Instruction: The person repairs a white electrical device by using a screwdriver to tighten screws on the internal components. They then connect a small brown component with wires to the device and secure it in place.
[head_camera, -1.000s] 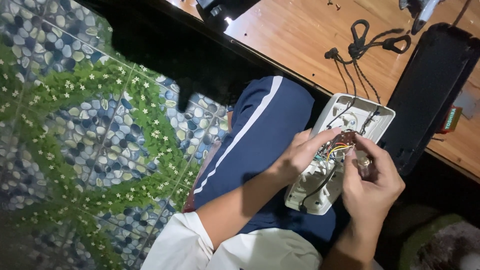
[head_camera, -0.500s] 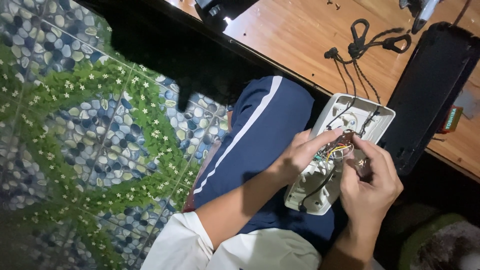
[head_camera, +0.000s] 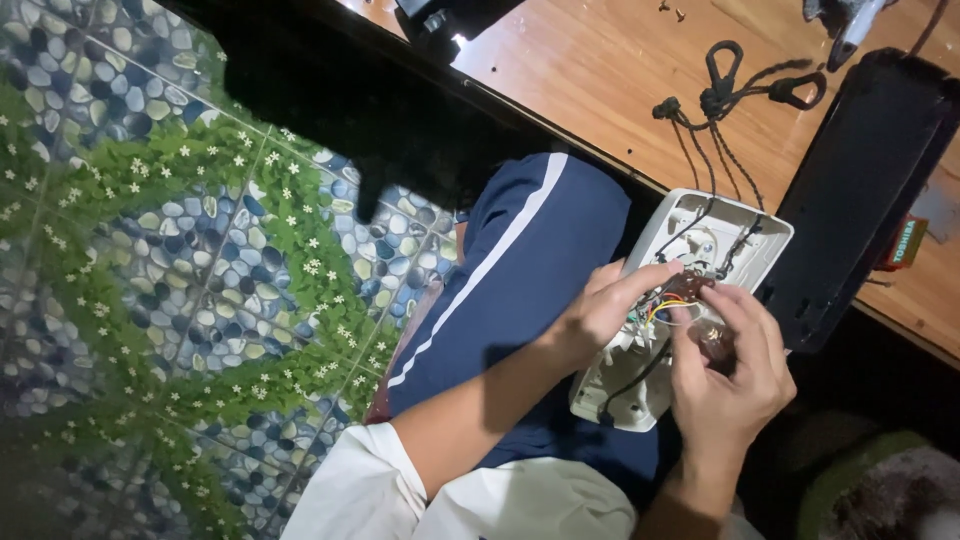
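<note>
An opened white plastic device housing (head_camera: 700, 235) rests on my lap, with coloured wires and a small brown circuit board (head_camera: 688, 290) inside it. My left hand (head_camera: 605, 310) holds the housing's edge, its fingers reaching onto the wires and board. My right hand (head_camera: 725, 370) pinches the wires beside the board from the other side. A black cable (head_camera: 630, 385) runs out of the housing's lower end.
A wooden table (head_camera: 620, 70) lies ahead with a black twisted cord (head_camera: 725, 95), a long black cover (head_camera: 855, 190) and small screws. The floor (head_camera: 150, 250) to the left is pebble and leaf patterned. My blue trouser leg with a white stripe (head_camera: 520, 270) lies below the housing.
My right hand's fingers have shifted slightly over the wires near the board. The left hand and the housing stay in place.
</note>
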